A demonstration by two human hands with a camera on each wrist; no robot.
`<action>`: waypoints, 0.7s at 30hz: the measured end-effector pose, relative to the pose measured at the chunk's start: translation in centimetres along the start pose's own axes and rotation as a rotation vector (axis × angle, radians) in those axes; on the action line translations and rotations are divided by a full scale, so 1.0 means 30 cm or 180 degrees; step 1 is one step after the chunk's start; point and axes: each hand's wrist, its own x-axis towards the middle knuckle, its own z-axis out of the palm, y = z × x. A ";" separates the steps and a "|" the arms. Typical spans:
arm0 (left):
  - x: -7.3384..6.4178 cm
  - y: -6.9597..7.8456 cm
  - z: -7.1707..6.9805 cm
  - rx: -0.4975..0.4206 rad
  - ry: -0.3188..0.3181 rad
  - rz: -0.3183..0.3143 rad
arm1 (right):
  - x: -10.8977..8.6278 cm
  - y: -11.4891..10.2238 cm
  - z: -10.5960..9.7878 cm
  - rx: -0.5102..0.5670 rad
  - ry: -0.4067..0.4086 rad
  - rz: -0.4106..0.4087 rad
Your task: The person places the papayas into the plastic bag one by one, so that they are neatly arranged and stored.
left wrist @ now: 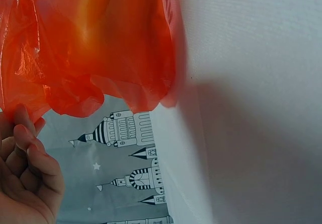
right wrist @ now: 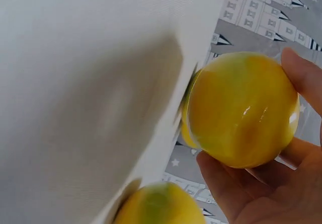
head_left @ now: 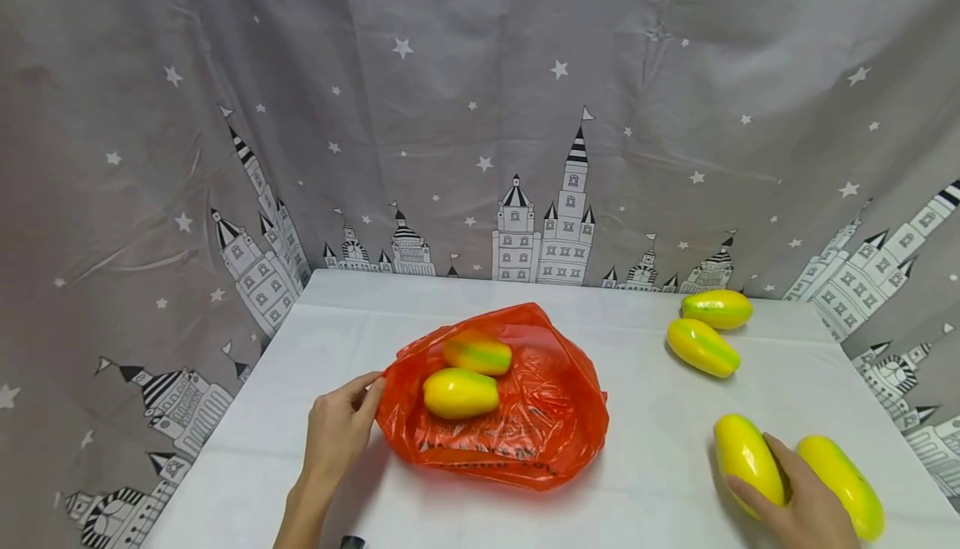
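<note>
An open red plastic bag (head_left: pixel 525 441) lies on the white table, with two yellow-green papayas (head_left: pixel 461 393) inside its left part. My left hand (head_left: pixel 336 431) pinches the bag's left rim between thumb and fingers. In the left wrist view the same hand (left wrist: pixel 31 176) holds the thin red film at its edge. Over at the right, my right hand (head_left: pixel 810 503) grips a papaya (head_left: pixel 750 461) from its right side. The right wrist view shows that papaya (right wrist: pixel 241 110) end-on between the thumb and the fingers. Another papaya (head_left: pixel 842 486) lies just right of this hand.
Two more papayas, one (head_left: pixel 702 347) in front of the other (head_left: pixel 717 309), lie at the back right of the table (head_left: pixel 637 482). A small dark object (head_left: pixel 352 542) shows at the bottom edge. A grey curtain (head_left: pixel 450 74) with printed castles surrounds the table.
</note>
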 end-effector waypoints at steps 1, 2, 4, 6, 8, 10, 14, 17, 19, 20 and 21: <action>0.000 -0.001 0.000 -0.0003 -0.0001 0.0002 | -0.001 -0.004 -0.002 -0.0011 0.0029 -0.0063; 0.000 -0.001 -0.001 -0.0007 0.0002 0.0010 | -0.004 -0.007 -0.004 -0.0023 0.0068 -0.0136; 0.001 0.000 -0.001 -0.0005 -0.0002 0.0009 | -0.010 -0.011 -0.006 -0.0072 0.0193 -0.0291; 0.001 0.002 -0.001 -0.0006 -0.0009 -0.0014 | -0.017 -0.015 -0.007 -0.0103 0.0306 -0.0411; 0.000 0.006 -0.001 -0.0012 -0.0036 -0.0045 | -0.027 -0.021 -0.005 -0.0132 0.0444 -0.0486; -0.001 0.009 0.000 -0.0020 -0.0070 -0.0077 | -0.036 -0.029 -0.003 -0.0081 0.0500 -0.0540; -0.001 0.012 -0.001 -0.0012 -0.0113 -0.0138 | -0.051 -0.054 0.005 0.0083 0.0548 -0.0670; -0.002 0.011 -0.002 0.0007 -0.0105 -0.0153 | -0.061 -0.071 0.010 0.0136 0.0579 -0.0755; -0.004 0.011 -0.003 0.0005 -0.0100 -0.0148 | -0.069 -0.078 0.014 0.0119 0.0650 -0.0835; -0.005 0.010 -0.002 0.0002 -0.0097 -0.0142 | -0.072 -0.081 0.015 0.0114 0.0678 -0.0873; -0.005 0.010 -0.002 -0.0004 -0.0098 -0.0138 | -0.075 -0.082 0.015 0.0104 0.0704 -0.0914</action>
